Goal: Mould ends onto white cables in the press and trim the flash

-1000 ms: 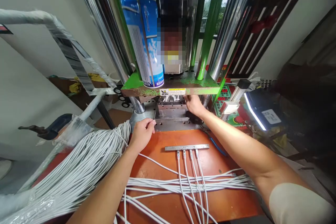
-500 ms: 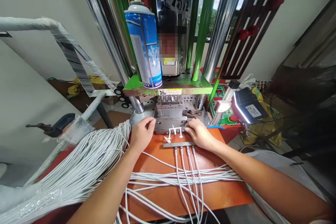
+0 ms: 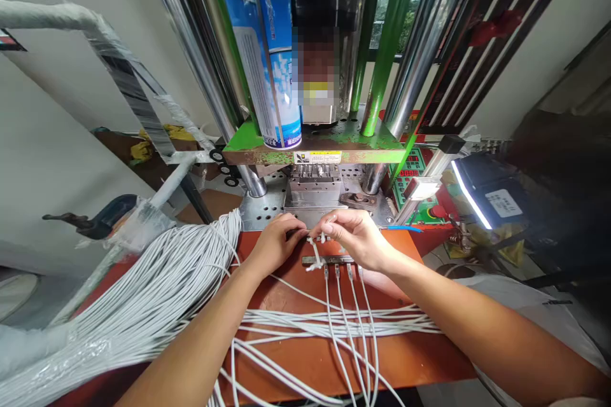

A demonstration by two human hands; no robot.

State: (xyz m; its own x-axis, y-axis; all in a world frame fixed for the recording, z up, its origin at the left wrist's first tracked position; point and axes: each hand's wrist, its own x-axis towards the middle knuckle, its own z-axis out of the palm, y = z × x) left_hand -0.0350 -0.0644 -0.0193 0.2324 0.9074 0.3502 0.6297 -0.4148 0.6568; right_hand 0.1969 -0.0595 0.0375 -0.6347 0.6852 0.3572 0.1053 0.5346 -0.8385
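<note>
My right hand [image 3: 365, 238] is closed in a pinch on a branched white plastic sprue [image 3: 315, 253], which hangs tilted from its fingertips. My left hand [image 3: 280, 241] is curled, its fingertips by the left end of the sprue and the front of the metal mould [image 3: 312, 194]; whatever lies in them is hidden. Below the sprue lies a narrow steel bar [image 3: 310, 261] on the orange board [image 3: 286, 289]. Several white cables [image 3: 340, 305] run from the bar toward me, their plug ends lined up along it.
A thick bundle of white cables [image 3: 157, 286] lies at the left. Above the mould, a blue spray can [image 3: 265, 63] stands on the green press plate [image 3: 363, 149]. A control panel [image 3: 410, 172] and lit lamp [image 3: 470, 194] are at the right. More cables [image 3: 286, 324] cross the board.
My right hand has lifted the white sprue off the board and turned it, moving slightly left. My left hand has moved right and down toward it. The view has tilted down a little.
</note>
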